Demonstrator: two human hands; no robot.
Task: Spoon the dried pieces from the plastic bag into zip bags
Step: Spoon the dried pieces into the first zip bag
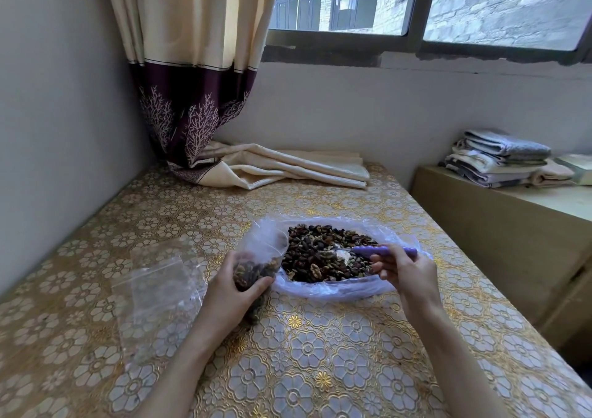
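A wide clear plastic bag (339, 289) lies open on the table, full of dark and tan dried pieces (317, 257). My right hand (407, 272) holds a purple-handled spoon (384, 251) whose bowl dips into the pieces. My left hand (232, 289) grips a small zip bag (262, 254), partly filled with pieces, upright just left of the big bag with its mouth open toward the spoon.
Empty clear zip bags (157, 286) lie flat on the gold floral tablecloth (320, 353) to the left. A curtain (282, 167) is bunched at the table's far end. A low cabinet (499, 225) with folded towels (503, 158) stands on the right.
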